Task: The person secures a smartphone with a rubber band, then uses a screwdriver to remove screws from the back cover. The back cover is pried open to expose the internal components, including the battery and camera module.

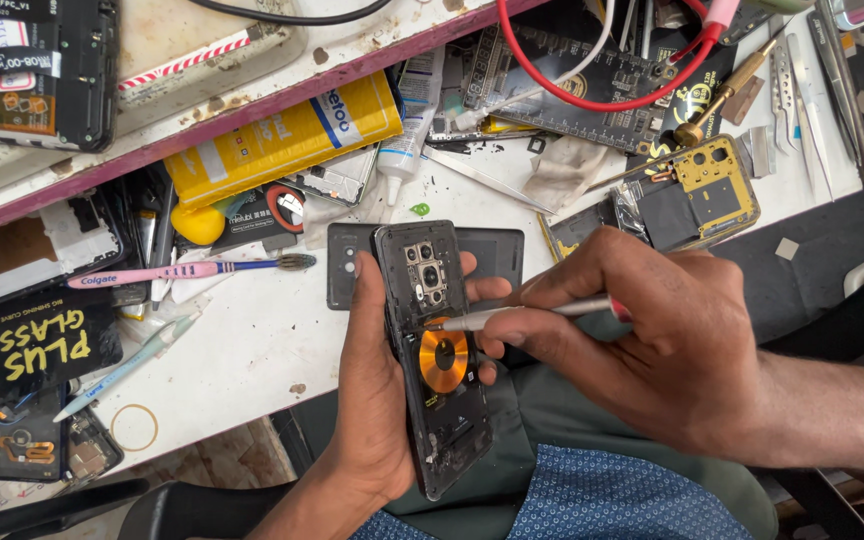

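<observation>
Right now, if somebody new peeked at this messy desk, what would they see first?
Probably the opened black phone with its shiny copper coil in the middle, gripped from the left by the left hand. The right hand comes in from the right, pressing a thin silver metal tool onto the phone just above the coil. Next, the bright yellow box lies tilted above them, with a looping red cable at upper right.

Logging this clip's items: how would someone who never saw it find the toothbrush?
Start at the white workbench. Left of the opened phone held in the left hand, below the yellow box, lies the toothbrush. Its pink handle and dark bristles set it apart from the pale blue-green one lower down.
</observation>
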